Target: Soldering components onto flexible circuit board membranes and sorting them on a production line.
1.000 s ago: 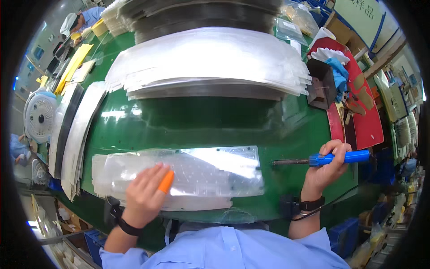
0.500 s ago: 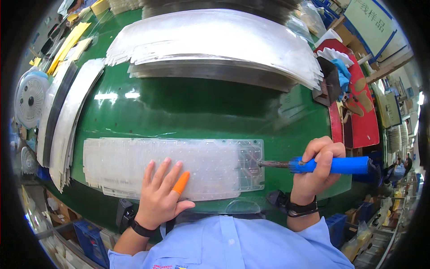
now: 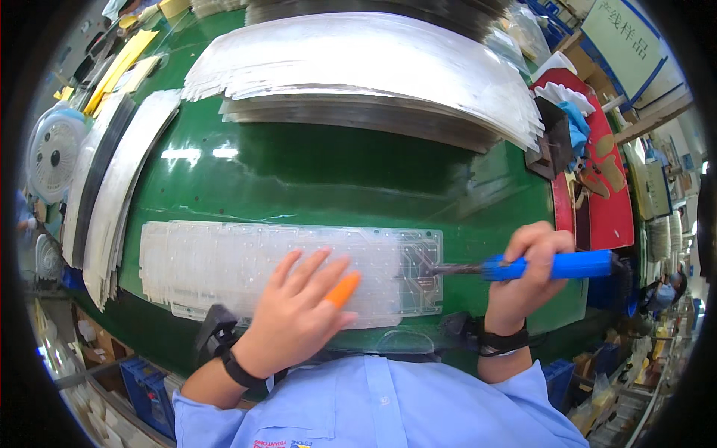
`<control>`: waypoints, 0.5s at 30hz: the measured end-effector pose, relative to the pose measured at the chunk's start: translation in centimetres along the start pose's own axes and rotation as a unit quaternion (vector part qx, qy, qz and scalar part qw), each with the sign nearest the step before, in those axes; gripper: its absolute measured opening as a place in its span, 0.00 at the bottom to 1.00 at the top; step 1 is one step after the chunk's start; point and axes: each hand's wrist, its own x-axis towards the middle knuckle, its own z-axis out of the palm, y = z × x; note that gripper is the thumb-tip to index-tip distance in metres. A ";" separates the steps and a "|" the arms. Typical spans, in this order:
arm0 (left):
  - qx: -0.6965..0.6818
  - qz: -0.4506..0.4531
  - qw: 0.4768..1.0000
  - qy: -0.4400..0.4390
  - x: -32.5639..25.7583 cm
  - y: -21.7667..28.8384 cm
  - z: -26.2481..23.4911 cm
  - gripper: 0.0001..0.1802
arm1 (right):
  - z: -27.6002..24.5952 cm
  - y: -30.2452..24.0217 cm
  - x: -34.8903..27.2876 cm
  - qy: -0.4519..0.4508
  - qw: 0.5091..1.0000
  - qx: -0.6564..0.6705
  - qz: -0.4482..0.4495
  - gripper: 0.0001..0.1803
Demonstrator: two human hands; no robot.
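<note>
Gripping the blue-handled tool in my right hand, fingers clamped round it, I see its dark tip touching the clear plastic sheet; left of that, my left hand lies flat and open on the sheet, on the green table

Your left hand hides the middle of the clear sheet beneath it. Your right hand covers part of the blue tool handle. The dark tool tip is too small to tell whether it touches the sheet.
</note>
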 end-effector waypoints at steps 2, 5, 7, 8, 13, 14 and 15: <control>0.000 0.007 0.999 -0.032 2.7 1.1 0.6 0.29 | -0.8 0.3 0.9 0.045 0.999 -0.018 -0.005 0.14; -0.032 0.054 0.997 -0.046 5.6 1.9 2.1 0.29 | -2.3 0.4 1.8 0.130 0.991 -0.029 -0.012 0.15; -0.017 0.109 0.992 -0.065 6.5 1.9 2.9 0.30 | -3.1 0.6 1.9 0.139 0.990 -0.014 -0.013 0.15; -0.018 0.114 0.991 -0.070 6.8 1.9 3.0 0.30 | -3.5 1.0 1.8 0.146 0.989 -0.010 -0.012 0.15; 0.162 0.169 0.969 -0.075 7.2 3.1 2.8 0.33 | -4.6 2.1 1.4 0.175 0.984 -0.001 0.030 0.15; 0.167 0.169 0.968 -0.079 7.2 3.2 2.9 0.33 | -4.8 2.4 1.5 0.175 0.984 0.010 0.040 0.15; 0.171 0.170 0.967 -0.077 7.1 3.3 3.1 0.33 | -4.9 2.4 1.4 0.180 0.983 0.015 0.041 0.15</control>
